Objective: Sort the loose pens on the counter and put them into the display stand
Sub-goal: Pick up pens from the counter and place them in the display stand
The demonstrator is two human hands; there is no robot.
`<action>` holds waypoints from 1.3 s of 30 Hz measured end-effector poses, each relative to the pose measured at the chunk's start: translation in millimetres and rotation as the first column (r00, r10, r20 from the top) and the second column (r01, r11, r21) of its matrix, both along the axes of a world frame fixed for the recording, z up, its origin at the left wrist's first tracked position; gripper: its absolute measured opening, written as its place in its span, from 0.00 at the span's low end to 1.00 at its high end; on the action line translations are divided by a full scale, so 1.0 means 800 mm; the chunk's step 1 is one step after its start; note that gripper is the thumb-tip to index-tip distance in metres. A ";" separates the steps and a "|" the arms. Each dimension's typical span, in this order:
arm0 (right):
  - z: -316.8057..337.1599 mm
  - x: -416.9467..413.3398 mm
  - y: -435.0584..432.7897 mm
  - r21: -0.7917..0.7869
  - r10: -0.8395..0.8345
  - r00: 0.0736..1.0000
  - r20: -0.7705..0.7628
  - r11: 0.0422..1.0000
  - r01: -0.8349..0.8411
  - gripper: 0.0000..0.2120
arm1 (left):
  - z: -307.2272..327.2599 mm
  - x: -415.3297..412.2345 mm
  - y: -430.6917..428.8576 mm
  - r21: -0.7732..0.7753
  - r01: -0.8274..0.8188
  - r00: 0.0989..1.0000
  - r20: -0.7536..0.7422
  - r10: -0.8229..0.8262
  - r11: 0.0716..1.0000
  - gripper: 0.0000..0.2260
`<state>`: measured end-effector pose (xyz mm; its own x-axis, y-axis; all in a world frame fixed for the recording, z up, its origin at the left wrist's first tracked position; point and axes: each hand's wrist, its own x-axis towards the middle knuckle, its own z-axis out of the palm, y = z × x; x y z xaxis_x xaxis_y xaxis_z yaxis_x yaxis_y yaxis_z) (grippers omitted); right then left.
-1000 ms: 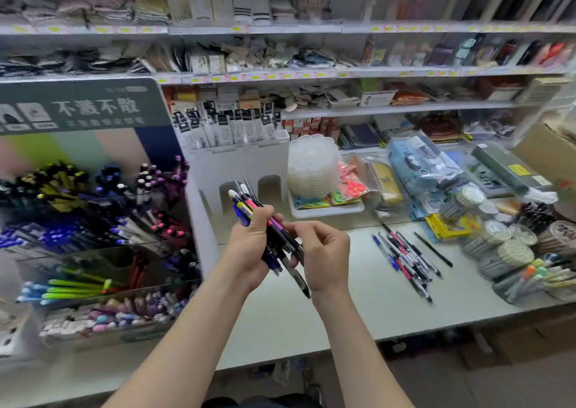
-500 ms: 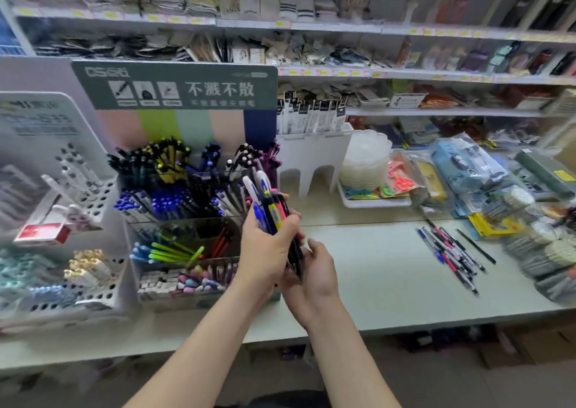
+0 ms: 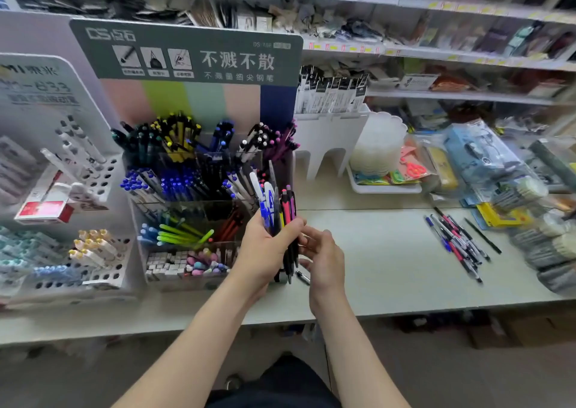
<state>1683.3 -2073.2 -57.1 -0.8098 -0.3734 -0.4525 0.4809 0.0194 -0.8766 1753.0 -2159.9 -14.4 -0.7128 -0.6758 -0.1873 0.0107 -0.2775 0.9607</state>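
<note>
Our left hand (image 3: 265, 251) grips the upright bundle of coloured plastic pens (image 3: 285, 209) just right of the clear display stand (image 3: 193, 203), right hand (image 3: 324, 254) slack alongside

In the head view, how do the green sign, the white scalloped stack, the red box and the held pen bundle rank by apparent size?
1. green sign
2. white scalloped stack
3. red box and pen bundle look alike. The bundle is nearer the camera, so I leave them unranked.

Bare forearms (image 3: 193, 336), dark garment (image 3: 280, 386) below
</note>
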 end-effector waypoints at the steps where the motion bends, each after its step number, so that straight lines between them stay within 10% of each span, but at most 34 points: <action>1: -0.017 -0.012 0.009 0.149 -0.057 0.995 -0.083 0.986 0.069 0.18 | -0.003 0.000 -0.001 0.009 0.020 1.000 0.014 -0.020 1.000 0.09; 8: -0.155 -0.054 0.056 0.718 0.359 0.891 -0.279 0.694 -0.055 0.11 | -0.024 -0.007 -0.006 0.077 0.096 0.988 0.115 -0.105 0.992 0.08; 15: -0.218 -0.065 0.074 0.974 0.829 0.542 -0.138 0.212 -0.075 0.12 | -0.032 -0.024 0.000 0.100 0.031 0.989 0.144 -0.045 0.995 0.10; 17: -0.214 -0.068 0.072 0.953 0.813 0.559 -0.165 0.277 -0.122 0.11 | -0.033 -0.025 0.001 0.105 0.020 0.991 0.132 -0.034 0.994 0.11; 22: -0.114 -0.082 0.044 0.562 0.290 0.873 -0.393 0.827 -0.021 0.11 | -0.032 -0.020 -0.002 0.058 0.038 0.991 0.128 -0.045 0.998 0.11; 29: 0.048 -0.071 0.006 0.009 0.145 0.857 -0.494 0.987 -0.162 0.08 | -0.011 -0.026 -0.011 -0.010 0.042 0.994 0.104 -0.040 0.999 0.12; 33: 0.063 -0.052 -0.001 0.089 0.225 0.712 -0.665 0.971 -0.224 0.07 | 0.001 -0.021 -0.016 0.041 0.059 0.998 0.031 -0.060 0.997 0.18; 39: 0.062 -0.025 -0.022 0.391 0.392 0.180 -0.902 0.920 -0.042 0.09 | 0.007 0.005 -0.038 0.144 0.040 0.999 -0.019 -0.038 0.989 0.18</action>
<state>1663.0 -2091.0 -7.2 -0.5748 -0.6457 0.5027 -0.7759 0.2348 -0.5855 1757.1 -2190.4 -8.5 -0.7416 -0.6144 -0.2694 0.0122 -0.4138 0.9103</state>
